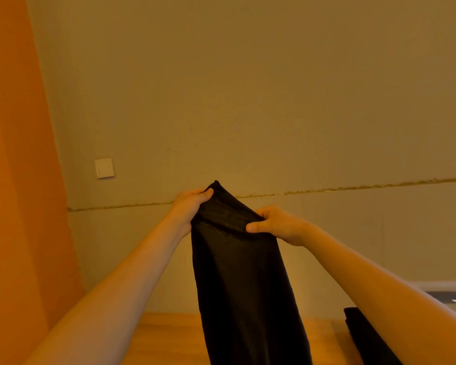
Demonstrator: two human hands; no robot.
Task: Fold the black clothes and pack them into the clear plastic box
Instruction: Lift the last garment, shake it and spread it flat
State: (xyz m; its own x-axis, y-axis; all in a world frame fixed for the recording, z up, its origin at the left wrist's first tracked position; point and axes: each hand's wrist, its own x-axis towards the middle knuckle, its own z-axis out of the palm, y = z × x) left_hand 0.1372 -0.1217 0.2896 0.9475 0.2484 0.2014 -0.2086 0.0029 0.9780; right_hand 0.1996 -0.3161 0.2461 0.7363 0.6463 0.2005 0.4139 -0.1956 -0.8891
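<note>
Holding up a black garment (242,272), left hand (187,209) and right hand (279,225) both grip its top edge; next it probably needs laying on the tabletop (169,335) for folding.

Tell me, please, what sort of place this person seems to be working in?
Probably a room in a home: a plain painted wall with a light switch, an orange curtain and a wooden table, over which both hands hold up a black garment.
</note>
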